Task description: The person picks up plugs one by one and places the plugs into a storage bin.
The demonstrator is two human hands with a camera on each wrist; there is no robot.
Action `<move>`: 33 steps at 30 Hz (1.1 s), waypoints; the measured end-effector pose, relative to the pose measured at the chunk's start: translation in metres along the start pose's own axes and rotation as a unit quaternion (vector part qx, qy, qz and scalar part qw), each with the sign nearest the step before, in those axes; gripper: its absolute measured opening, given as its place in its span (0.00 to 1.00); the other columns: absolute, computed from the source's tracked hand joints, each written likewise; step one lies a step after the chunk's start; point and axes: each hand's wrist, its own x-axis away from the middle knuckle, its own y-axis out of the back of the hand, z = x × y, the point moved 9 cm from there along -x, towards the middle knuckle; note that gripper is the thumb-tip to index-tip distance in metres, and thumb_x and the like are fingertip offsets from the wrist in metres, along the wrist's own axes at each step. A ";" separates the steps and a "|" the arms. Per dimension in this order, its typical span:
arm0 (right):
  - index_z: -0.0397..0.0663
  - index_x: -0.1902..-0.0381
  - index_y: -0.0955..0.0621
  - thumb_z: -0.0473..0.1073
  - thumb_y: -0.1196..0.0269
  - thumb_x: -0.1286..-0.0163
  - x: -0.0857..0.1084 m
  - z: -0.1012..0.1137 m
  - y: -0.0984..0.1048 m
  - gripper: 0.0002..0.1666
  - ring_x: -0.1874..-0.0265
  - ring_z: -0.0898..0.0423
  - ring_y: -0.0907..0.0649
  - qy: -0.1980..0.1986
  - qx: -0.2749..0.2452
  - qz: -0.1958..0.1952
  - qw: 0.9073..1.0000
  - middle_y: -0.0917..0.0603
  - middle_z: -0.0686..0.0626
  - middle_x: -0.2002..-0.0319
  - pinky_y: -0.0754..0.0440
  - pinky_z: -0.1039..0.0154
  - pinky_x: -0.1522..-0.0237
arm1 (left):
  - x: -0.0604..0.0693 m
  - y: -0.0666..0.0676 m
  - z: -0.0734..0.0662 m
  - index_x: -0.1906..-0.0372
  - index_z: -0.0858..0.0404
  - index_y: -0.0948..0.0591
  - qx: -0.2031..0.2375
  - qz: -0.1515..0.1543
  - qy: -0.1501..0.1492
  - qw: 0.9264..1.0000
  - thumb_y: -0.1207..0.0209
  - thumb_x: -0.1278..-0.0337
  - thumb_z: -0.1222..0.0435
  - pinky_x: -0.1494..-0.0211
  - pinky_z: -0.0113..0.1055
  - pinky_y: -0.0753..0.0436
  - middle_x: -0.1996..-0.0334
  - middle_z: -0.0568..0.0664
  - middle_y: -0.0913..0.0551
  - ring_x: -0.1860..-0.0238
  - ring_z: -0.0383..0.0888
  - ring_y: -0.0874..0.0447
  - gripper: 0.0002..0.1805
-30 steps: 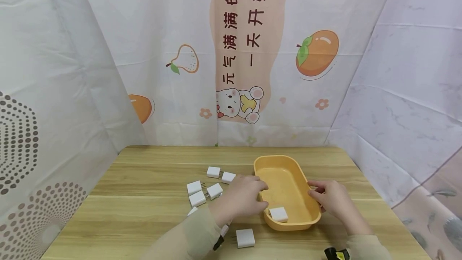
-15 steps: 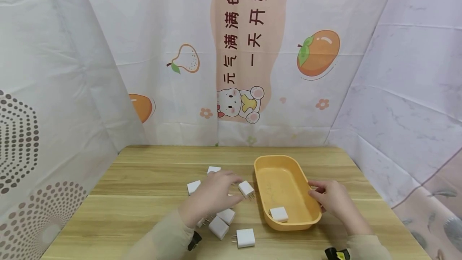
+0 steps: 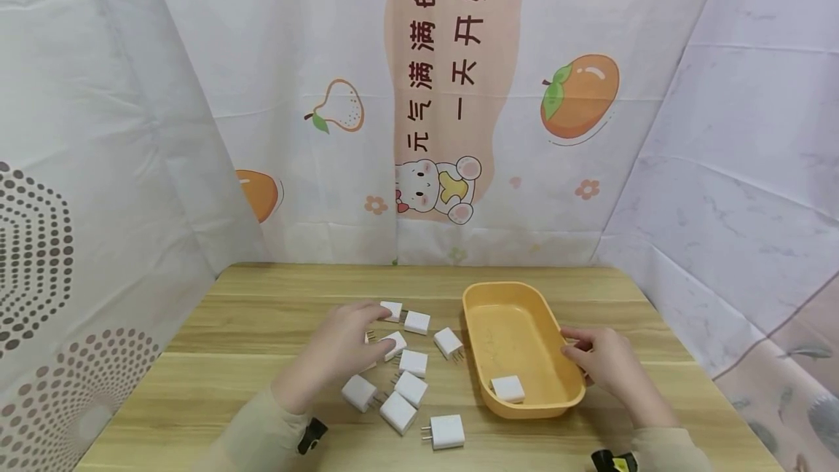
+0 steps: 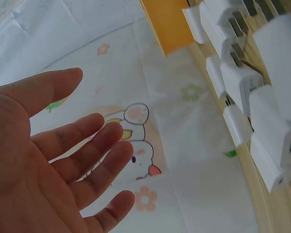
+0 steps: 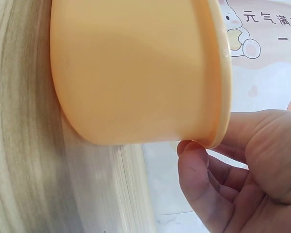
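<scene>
My left hand (image 3: 336, 348) is above the cluster on the table's left-centre, palm turned inward, fingers relaxed and apart. Nothing lies in it, as the palm (image 4: 43, 179) in the left wrist view shows. White charger plugs with metal prongs lie scattered beneath and beside it, among them one (image 3: 398, 413) in front and one (image 3: 416, 323) farther back. My right hand (image 3: 606, 363) pinches the right rim of an orange plastic tray (image 3: 518, 333), thumb and fingers at its edge (image 5: 224, 97). One white plug (image 3: 507, 389) sits in the tray's near left corner.
A plug (image 3: 448, 343) lies alone just left of the tray, and another (image 3: 448, 432) near the table's front. The wooden table (image 3: 262, 312) is bounded by a printed curtain (image 3: 314, 188) behind and cloth at both sides.
My left hand has moved left from beside the tray to over the plugs, empty throughout the visible frames. More plugs have come into view. The right hand and tray have stayed put.
</scene>
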 end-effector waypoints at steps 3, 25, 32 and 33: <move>0.31 0.42 0.18 0.35 0.33 0.32 0.000 0.000 0.002 0.22 0.83 0.53 0.18 -0.001 0.003 -0.003 1.000 0.14 0.47 0.69 0.17 0.60 0.80 | 0.002 0.003 0.009 0.45 0.60 0.15 0.003 0.003 0.023 1.000 0.29 0.43 0.57 0.37 0.53 0.25 0.43 0.54 0.16 0.42 0.55 0.19 0.22; 0.30 0.42 0.19 0.35 0.33 0.32 0.001 0.003 0.001 0.22 0.84 0.54 0.18 0.003 0.007 -0.001 1.000 0.15 0.49 0.70 0.17 0.60 0.80 | 0.003 -0.005 0.043 0.46 0.59 0.14 -0.030 0.000 0.048 0.998 0.28 0.44 0.54 0.40 0.57 0.25 0.48 0.51 0.14 0.48 0.51 0.16 0.22; 0.29 0.41 0.19 0.34 0.33 0.32 0.001 0.002 0.000 0.22 0.84 0.53 0.19 0.005 0.002 0.001 1.000 0.15 0.49 0.70 0.17 0.60 0.81 | 0.002 -0.014 0.062 0.45 0.61 0.14 -0.029 0.015 0.072 0.997 0.27 0.45 0.54 0.42 0.55 0.23 0.48 0.53 0.14 0.49 0.52 0.15 0.25; 0.30 0.42 0.19 0.34 0.33 0.32 0.001 0.002 0.000 0.22 0.84 0.53 0.19 0.005 0.002 0.001 1.000 0.15 0.49 0.70 0.17 0.60 0.81 | 0.002 -0.015 0.064 0.45 0.61 0.14 -0.027 0.017 0.075 0.997 0.27 0.45 0.54 0.42 0.54 0.22 0.49 0.53 0.14 0.50 0.52 0.15 0.25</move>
